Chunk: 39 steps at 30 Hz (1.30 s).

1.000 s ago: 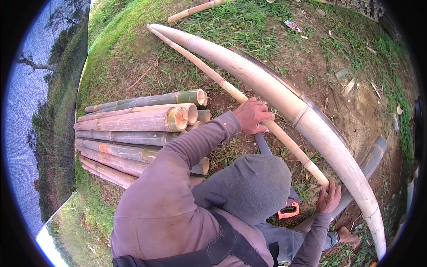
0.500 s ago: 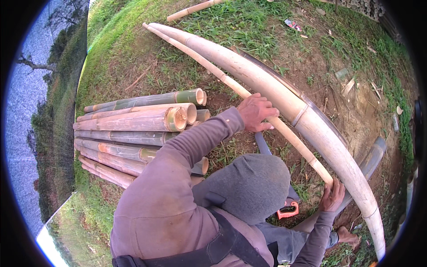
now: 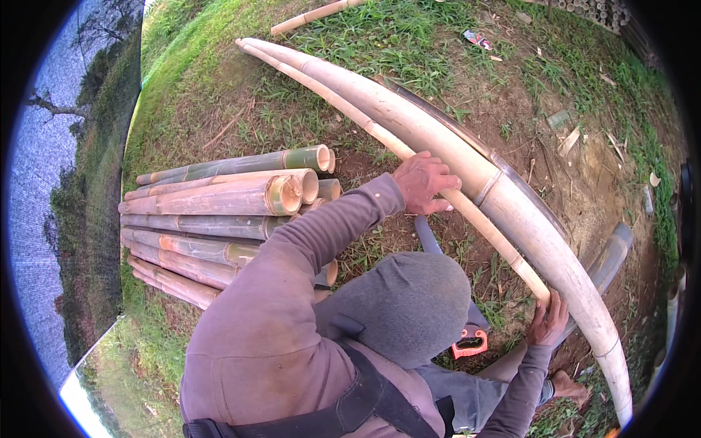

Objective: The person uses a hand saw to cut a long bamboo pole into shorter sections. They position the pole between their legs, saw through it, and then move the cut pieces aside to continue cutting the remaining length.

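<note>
A slim, pale bamboo pole [image 3: 496, 237] lies slantwise beside a thick bamboo pole [image 3: 526, 212], nearly touching it at the far end. My left hand [image 3: 426, 182] is closed over the slim pole around its middle, thumb on the near side. At its near right end, my right hand [image 3: 549, 319] has its fingers wrapped around the tip. Beside my knee, a handsaw with an orange handle [image 3: 470, 343] rests low; its blade [image 3: 428, 235] shows beyond the knee, the part between hidden by my leg.
Several cut bamboo poles [image 3: 212, 197] are stacked to the left. A darker bamboo piece [image 3: 612, 255] passes under the thick pole at right. Another bamboo length [image 3: 318, 16] lies at the far edge. Wood scraps [image 3: 569, 141] and a crumpled wrapper [image 3: 478, 40] litter the grassy ground.
The slim pole and both my hands have shifted slightly right, toward the thick pole. My grip looks the same, and the saw stays put.
</note>
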Tool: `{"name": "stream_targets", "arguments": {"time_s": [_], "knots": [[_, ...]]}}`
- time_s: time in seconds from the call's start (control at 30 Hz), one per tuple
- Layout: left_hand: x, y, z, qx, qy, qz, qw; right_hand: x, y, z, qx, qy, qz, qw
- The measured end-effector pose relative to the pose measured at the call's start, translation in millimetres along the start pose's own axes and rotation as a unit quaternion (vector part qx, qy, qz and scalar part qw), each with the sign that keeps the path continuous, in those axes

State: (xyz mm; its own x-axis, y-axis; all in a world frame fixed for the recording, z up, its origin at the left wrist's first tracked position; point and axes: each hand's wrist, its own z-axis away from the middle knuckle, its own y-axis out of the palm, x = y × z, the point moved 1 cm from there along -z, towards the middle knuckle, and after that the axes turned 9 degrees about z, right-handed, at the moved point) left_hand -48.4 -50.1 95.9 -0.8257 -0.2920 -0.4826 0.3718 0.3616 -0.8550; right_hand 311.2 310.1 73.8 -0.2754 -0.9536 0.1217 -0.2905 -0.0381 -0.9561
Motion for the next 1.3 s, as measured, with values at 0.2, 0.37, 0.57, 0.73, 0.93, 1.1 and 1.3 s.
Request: {"name": "stream_targets", "arguments": {"time_s": [0.2, 0.37, 0.57, 0.73, 0.93, 1.1, 1.3], "knots": [[4, -8, -1, 0.03, -0.039, 0.02, 0.999, 10, -3, -10, 0.016, 0.014, -0.003, 1.0], [14, -4, -2, 0.019, -0.036, 0.012, 0.999, 14, -6, -13, 0.003, -0.003, 0.007, 1.0], [7, -10, -14, -0.023, 0.009, 0.032, 0.999, 10, -34, -37, -0.037, -0.018, 0.054, 0.998], [-30, 9, -45, -0.083, 0.101, -0.024, 0.991, -3, -39, -61, -0.097, 0.011, 0.073, 0.993], [-50, 76, -88, -0.045, 0.164, -0.039, 0.985, -12, -17, -58, -0.132, 0.046, 0.079, 0.987], [-52, 91, -91, -0.072, 0.173, -0.074, 0.98, 7, -25, -40, -0.185, 0.085, 0.107, 0.973], [-60, 83, -100, -0.059, 0.184, -0.034, 0.98, 57, 30, 119, 0.185, 0.035, -0.014, 0.982]]}}
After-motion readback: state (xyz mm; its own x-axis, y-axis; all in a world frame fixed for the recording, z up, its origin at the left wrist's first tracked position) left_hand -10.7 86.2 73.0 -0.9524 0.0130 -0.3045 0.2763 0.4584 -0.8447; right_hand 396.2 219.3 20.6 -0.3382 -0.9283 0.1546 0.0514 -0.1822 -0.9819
